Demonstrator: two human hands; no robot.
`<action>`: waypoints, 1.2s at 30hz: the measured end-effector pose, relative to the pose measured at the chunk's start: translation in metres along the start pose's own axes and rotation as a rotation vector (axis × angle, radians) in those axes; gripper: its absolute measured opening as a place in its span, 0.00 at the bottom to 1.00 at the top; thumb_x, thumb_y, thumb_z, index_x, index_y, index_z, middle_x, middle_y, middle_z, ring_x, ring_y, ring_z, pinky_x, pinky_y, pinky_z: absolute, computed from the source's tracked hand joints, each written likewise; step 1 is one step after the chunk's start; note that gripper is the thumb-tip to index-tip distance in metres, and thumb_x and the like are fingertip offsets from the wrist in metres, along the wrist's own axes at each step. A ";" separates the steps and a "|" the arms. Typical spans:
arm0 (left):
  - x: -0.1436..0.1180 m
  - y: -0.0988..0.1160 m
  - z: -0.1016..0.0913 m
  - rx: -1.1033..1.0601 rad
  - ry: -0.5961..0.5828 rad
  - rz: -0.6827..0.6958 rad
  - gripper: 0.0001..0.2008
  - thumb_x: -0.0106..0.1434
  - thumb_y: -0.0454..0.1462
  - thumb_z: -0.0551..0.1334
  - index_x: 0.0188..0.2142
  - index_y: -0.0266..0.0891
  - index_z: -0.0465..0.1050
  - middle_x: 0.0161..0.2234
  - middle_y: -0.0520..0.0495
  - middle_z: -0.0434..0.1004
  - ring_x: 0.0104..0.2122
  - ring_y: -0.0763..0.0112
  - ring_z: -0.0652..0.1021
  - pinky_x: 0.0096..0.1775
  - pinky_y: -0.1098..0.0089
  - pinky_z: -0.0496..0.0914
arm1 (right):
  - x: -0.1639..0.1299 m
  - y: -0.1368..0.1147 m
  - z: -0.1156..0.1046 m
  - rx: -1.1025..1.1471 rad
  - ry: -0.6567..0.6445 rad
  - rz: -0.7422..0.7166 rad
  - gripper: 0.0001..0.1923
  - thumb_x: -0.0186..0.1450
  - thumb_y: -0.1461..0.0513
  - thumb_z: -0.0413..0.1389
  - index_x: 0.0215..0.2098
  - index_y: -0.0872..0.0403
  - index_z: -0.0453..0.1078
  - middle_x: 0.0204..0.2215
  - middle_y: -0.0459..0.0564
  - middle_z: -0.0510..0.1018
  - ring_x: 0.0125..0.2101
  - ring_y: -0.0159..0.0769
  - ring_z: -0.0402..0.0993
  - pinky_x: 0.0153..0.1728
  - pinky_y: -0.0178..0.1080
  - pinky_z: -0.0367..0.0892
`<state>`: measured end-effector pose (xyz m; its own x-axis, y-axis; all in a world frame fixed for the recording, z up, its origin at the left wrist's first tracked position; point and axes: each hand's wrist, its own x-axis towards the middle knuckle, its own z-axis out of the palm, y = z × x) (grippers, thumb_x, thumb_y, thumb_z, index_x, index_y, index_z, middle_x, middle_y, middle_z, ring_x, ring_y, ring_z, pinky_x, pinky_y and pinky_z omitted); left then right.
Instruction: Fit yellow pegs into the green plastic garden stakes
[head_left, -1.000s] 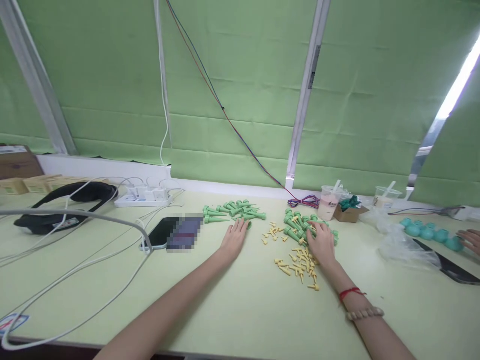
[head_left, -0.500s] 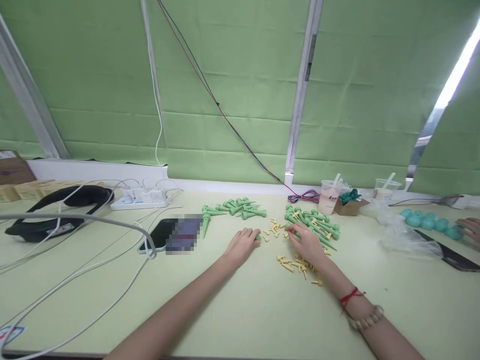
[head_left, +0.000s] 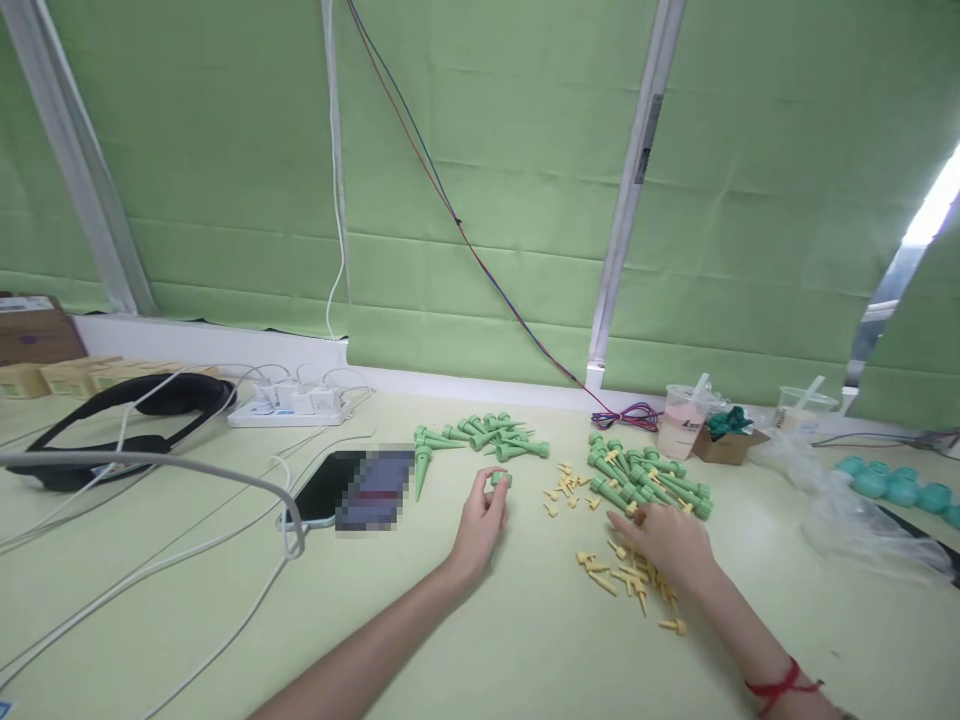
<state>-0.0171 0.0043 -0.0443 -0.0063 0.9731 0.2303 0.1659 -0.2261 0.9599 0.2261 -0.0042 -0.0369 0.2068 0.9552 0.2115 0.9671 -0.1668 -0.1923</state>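
My left hand (head_left: 482, 520) is raised a little off the pale green table (head_left: 465, 640) and grips a small green cone piece (head_left: 500, 480) at its fingertips. My right hand (head_left: 664, 540) lies palm down on several small yellow pegs (head_left: 622, 575), with its fingers closed over them; whether it holds one I cannot tell. One heap of green cones (head_left: 484, 437) lies beyond my left hand. A second heap of green cones (head_left: 649, 480) lies just beyond my right hand. More yellow pegs (head_left: 564, 485) are scattered between the two heaps.
A phone (head_left: 352, 487) lies left of my left hand, with white cables (head_left: 187, 540) and a power strip (head_left: 289, 405) farther left. Black headphones (head_left: 112, 420) sit at the far left. Drink cups (head_left: 681, 425), a small box (head_left: 726, 438), a plastic bag (head_left: 847, 505) and teal parts (head_left: 896, 485) are at the right.
My left hand drew back from the far heap and lifted with a green cone. My right hand slid from the right green heap down onto the yellow pegs. The co-worker's hand at right left the view.
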 end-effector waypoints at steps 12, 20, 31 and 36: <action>-0.018 0.020 0.014 -0.313 -0.413 -0.450 0.30 0.55 0.57 0.53 0.47 0.36 0.61 0.19 0.58 0.61 0.14 0.83 0.52 0.17 0.77 0.43 | -0.003 -0.022 0.017 0.405 -0.066 -0.234 0.17 0.58 0.54 0.52 0.42 0.52 0.70 0.34 0.50 0.76 0.35 0.40 0.72 0.36 0.39 0.63; -0.004 0.015 0.005 -0.522 -0.363 -0.550 0.27 0.59 0.52 0.53 0.52 0.37 0.59 0.20 0.58 0.58 0.15 0.84 0.54 0.16 0.79 0.45 | -0.005 -0.024 0.020 0.662 -0.064 -0.292 0.10 0.55 0.58 0.55 0.32 0.55 0.74 0.27 0.50 0.77 0.27 0.36 0.72 0.30 0.37 0.65; -0.011 0.017 0.010 -0.524 -0.341 -0.523 0.25 0.60 0.49 0.55 0.52 0.38 0.62 0.25 0.52 0.66 0.18 0.83 0.61 0.18 0.81 0.54 | 0.000 -0.025 0.017 0.940 0.125 -0.292 0.10 0.54 0.60 0.57 0.35 0.55 0.73 0.36 0.52 0.76 0.31 0.35 0.72 0.32 0.39 0.70; -0.017 0.016 0.015 -0.568 -0.388 -0.500 0.23 0.60 0.44 0.58 0.53 0.38 0.61 0.33 0.47 0.71 0.22 0.82 0.66 0.23 0.80 0.61 | -0.010 -0.036 0.004 1.094 0.021 -0.222 0.15 0.54 0.54 0.58 0.34 0.56 0.74 0.33 0.52 0.77 0.30 0.36 0.73 0.32 0.39 0.69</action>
<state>0.0002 -0.0156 -0.0352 0.4083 0.8874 -0.2141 -0.2872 0.3475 0.8926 0.1886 -0.0067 -0.0363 0.0585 0.9310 0.3604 0.3335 0.3220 -0.8860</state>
